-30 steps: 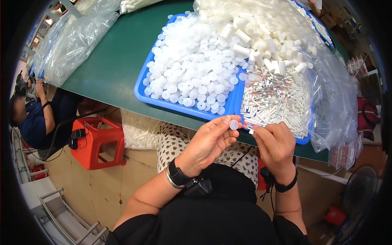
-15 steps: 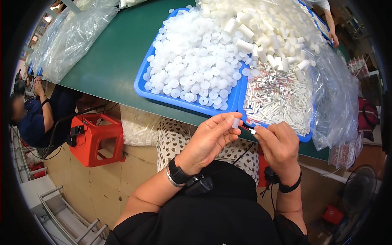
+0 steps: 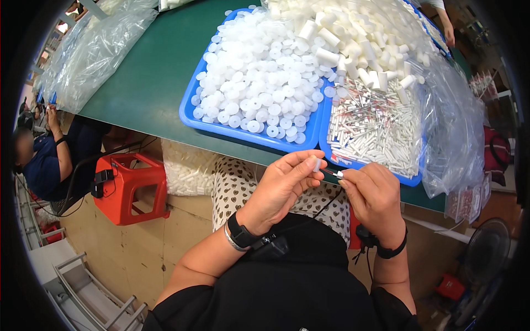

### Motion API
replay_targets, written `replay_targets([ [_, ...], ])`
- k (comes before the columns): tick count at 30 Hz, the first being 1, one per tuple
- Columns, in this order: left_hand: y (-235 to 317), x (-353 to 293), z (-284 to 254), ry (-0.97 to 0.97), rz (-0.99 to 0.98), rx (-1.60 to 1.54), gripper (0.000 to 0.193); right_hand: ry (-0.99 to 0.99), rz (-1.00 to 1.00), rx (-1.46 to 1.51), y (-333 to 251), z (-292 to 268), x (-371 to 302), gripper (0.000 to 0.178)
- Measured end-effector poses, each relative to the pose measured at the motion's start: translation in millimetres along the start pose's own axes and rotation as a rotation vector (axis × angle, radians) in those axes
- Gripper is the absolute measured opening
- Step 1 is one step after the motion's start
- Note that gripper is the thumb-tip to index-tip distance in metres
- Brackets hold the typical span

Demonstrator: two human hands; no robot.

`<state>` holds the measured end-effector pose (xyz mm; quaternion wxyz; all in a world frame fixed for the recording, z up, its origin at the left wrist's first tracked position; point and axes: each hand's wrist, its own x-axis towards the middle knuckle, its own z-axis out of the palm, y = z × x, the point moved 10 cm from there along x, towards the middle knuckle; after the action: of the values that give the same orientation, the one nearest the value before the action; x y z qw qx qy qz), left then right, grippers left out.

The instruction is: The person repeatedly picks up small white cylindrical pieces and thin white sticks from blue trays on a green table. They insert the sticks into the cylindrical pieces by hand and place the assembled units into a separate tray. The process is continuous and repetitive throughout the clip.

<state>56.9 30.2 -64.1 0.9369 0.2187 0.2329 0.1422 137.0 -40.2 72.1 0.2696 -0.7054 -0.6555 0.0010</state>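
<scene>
Just in front of the table edge, my left hand (image 3: 284, 185) pinches a small translucent white disc (image 3: 317, 165) between thumb and finger. The disc is turned nearly edge-on. My right hand (image 3: 376, 194) is closed in a pinch on a small white piece with a thin dark and reddish wire (image 3: 329, 172) that points left toward the disc. Whether the wire's tip touches the disc is too small to tell. Beyond my hands, a blue tray (image 3: 187, 105) is heaped with similar discs. A second blue tray (image 3: 409, 180) holds many thin white pieces with reddish wires.
White foam-like cylinders (image 3: 367, 49) are piled behind the trays on the green table (image 3: 138, 91). Clear plastic bags (image 3: 452, 127) lie at the right and far left. A red stool (image 3: 130, 190) stands left, near a seated person (image 3: 47, 160). A fan (image 3: 486, 251) is at the right.
My right hand has shifted slightly left and up, bringing the wired piece a little nearer the disc. The disc has turned more edge-on in my left hand.
</scene>
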Motion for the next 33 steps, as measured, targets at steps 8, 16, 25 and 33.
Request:
replay_targets([
  [8, -24, 3, 9, -0.073, -0.036, -0.093, 0.033, 0.062, 0.208, 0.218, 16, 21, -13, 0.006],
  [16, -34, 6, 11, -0.137, -0.057, -0.151, 0.039, 0.104, 0.055, -0.030, -2, 26, -7, 0.003],
  [25, -14, 3, -4, 0.015, 0.081, 0.028, 0.036, 0.071, 0.207, 0.319, 33, 24, 7, 0.008],
  [33, -8, 0, 6, 0.005, 0.053, -0.005, 0.040, 0.007, 0.117, -0.364, 70, 35, 26, 0.005],
])
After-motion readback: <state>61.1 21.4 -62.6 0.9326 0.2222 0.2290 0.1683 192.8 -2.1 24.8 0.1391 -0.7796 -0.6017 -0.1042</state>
